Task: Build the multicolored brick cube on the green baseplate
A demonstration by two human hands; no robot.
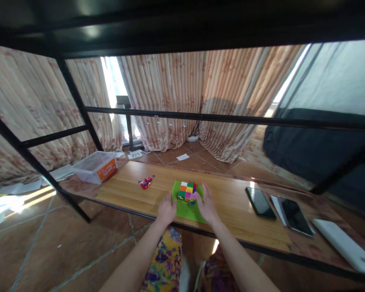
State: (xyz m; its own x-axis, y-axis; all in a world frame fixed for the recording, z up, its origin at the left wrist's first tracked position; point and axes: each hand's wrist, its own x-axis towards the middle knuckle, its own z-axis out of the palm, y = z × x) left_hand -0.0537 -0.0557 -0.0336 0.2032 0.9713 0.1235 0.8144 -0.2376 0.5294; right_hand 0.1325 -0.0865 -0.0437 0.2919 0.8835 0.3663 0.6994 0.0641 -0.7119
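Note:
A small block of multicoloured toy bricks (187, 190) stands on a green baseplate (190, 213) at the front of the wooden board. My left hand (166, 209) is at the baseplate's left edge, its fingers bent and close together against that edge. On the other side, my right hand (208, 206) has its thumb apart from its fingers. The thumb tip is at the right side of the brick block, and the fingers reach along the baseplate's right edge. A loose pile of small red, purple and white bricks (146, 183) lies further left.
A clear plastic box (93, 168) with an orange label stands at the left end. Two phones, one dark (260, 202) and one on something white (295, 215), lie right, beside a long white object (343, 243). Black metal bars (170, 114) run behind and overhead.

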